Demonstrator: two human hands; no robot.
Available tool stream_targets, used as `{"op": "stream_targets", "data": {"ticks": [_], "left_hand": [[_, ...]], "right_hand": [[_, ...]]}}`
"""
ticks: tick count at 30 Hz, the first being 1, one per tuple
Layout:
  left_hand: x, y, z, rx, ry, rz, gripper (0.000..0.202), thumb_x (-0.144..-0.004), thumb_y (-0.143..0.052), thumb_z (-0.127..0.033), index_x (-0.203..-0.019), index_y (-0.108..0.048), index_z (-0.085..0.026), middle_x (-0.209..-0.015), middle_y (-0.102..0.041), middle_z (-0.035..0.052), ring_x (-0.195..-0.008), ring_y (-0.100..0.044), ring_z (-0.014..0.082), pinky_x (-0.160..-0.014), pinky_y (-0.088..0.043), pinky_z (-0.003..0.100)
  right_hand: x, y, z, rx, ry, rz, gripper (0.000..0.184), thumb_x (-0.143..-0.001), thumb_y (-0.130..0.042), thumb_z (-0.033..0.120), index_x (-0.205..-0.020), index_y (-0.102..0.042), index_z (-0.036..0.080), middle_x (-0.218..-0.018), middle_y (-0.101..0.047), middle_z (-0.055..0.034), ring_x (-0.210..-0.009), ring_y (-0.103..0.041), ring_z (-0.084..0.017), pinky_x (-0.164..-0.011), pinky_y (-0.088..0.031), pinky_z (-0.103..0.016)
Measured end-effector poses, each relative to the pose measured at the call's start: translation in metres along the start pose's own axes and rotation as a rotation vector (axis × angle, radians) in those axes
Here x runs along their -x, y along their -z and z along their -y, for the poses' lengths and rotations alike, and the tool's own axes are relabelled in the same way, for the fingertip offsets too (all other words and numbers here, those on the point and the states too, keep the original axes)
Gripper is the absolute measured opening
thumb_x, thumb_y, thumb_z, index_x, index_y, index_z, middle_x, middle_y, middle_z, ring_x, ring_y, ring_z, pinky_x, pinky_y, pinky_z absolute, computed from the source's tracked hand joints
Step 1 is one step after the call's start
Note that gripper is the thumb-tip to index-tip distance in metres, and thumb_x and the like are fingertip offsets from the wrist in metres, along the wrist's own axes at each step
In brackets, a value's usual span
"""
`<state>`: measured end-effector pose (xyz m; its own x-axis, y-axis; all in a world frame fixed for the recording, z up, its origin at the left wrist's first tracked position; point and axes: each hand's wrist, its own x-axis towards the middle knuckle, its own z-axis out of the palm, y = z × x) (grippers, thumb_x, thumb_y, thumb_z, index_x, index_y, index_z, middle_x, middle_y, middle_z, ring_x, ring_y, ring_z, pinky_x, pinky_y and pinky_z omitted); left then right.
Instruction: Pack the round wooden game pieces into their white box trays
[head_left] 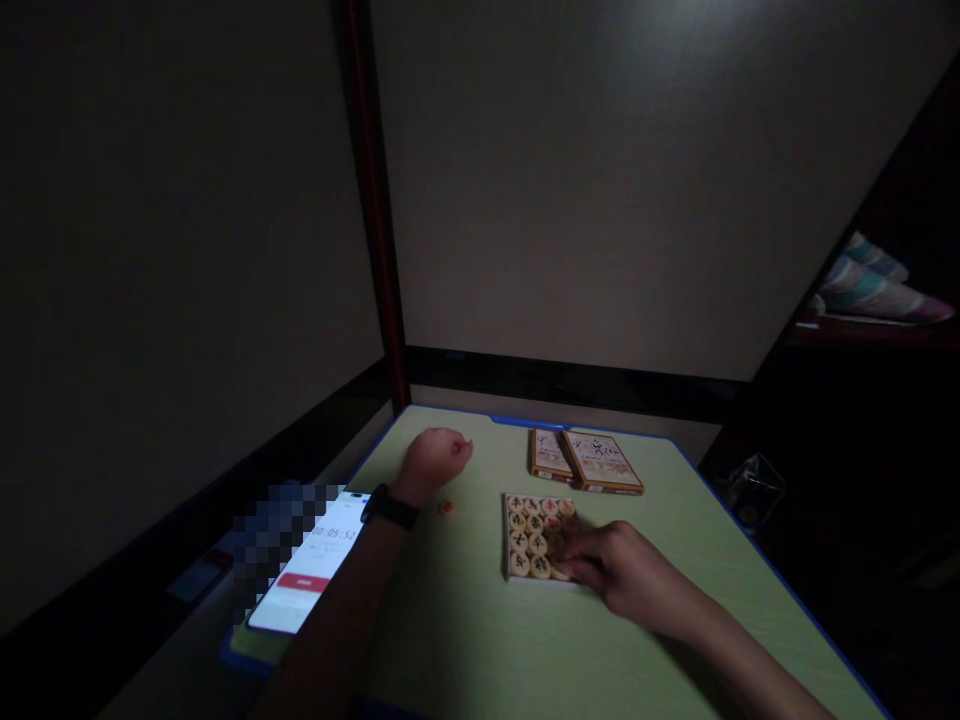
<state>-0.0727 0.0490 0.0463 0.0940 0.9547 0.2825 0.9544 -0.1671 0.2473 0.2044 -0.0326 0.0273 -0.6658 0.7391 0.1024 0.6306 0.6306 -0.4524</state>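
Observation:
A shallow square box (pixel 507 540) of round wooden Chinese chess pieces (pixel 535 543), marked with black or red characters, lies on the green table (pixel 480 640). My right hand (pixel 626 570) reaches over the box's right side, its fingers pinched on a Chinese chess piece there; the fingers partly hide that piece and its neighbours. To the left, above the tabletop, my left hand (pixel 439 462) is curled closed, and whatever it may hold is hidden. A single loose piece with a red mark (pixel 446 508) rests below the left hand, outside the box.
Two printed flat boxes (pixel 604 460) overlap near the table's back edge. A lit phone showing a timer (pixel 307 570) lies at the left, partly behind my left forearm, which wears a black wristband (pixel 390 508). Walls stand behind and left; folded fabric (pixel 870 280) is at the far right.

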Motion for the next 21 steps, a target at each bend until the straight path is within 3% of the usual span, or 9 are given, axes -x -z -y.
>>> {"op": "stream_targets", "data": {"ticks": [4, 7, 14, 21], "left_hand": [[-0.001, 0.000, 0.020, -0.172, 0.185, -0.021, 0.030, -0.090, -0.047, -0.028, -0.106, -0.069, -0.014, -0.105, -0.067, 0.0123, -0.094, -0.064, 0.0219, -0.081, -0.047, 0.029], [0.000, -0.009, 0.028, -0.195, 0.212, 0.054, 0.036, -0.091, -0.049, -0.032, -0.117, -0.063, -0.012, -0.112, -0.063, 0.0143, -0.102, -0.063, 0.0230, -0.088, -0.047, 0.029], [0.000, -0.032, 0.032, -0.214, 0.107, 0.146, 0.028, -0.095, -0.041, -0.020, -0.108, -0.065, -0.016, -0.114, -0.064, 0.0122, -0.104, -0.061, 0.0217, -0.090, -0.045, 0.030], [-0.001, -0.033, 0.030, -0.168, 0.119, 0.126, 0.022, -0.094, -0.043, -0.018, -0.104, -0.061, -0.011, -0.109, -0.062, 0.0160, -0.102, -0.061, 0.0229, -0.089, -0.045, 0.031]], "right_hand": [[-0.001, 0.002, -0.001, 0.023, -0.060, -0.073, 0.024, -0.090, -0.050, 0.020, -0.074, -0.067, 0.019, -0.065, -0.065, -0.0010, -0.058, -0.058, -0.013, -0.057, -0.038, -0.024], [-0.002, 0.002, -0.002, 0.057, -0.074, -0.099, 0.024, -0.091, -0.048, 0.023, -0.077, -0.068, 0.019, -0.068, -0.066, -0.0023, -0.058, -0.058, -0.014, -0.058, -0.039, -0.024], [-0.001, 0.002, -0.001, 0.133, -0.055, -0.083, 0.026, -0.093, -0.045, 0.025, -0.091, -0.071, 0.019, -0.080, -0.072, -0.0055, -0.065, -0.065, -0.017, -0.061, -0.042, -0.026], [-0.002, 0.004, 0.003, 0.169, -0.055, -0.102, 0.027, -0.093, -0.046, 0.024, -0.097, -0.073, 0.020, -0.080, -0.074, -0.0051, -0.065, -0.066, -0.017, -0.061, -0.042, -0.025]]}}
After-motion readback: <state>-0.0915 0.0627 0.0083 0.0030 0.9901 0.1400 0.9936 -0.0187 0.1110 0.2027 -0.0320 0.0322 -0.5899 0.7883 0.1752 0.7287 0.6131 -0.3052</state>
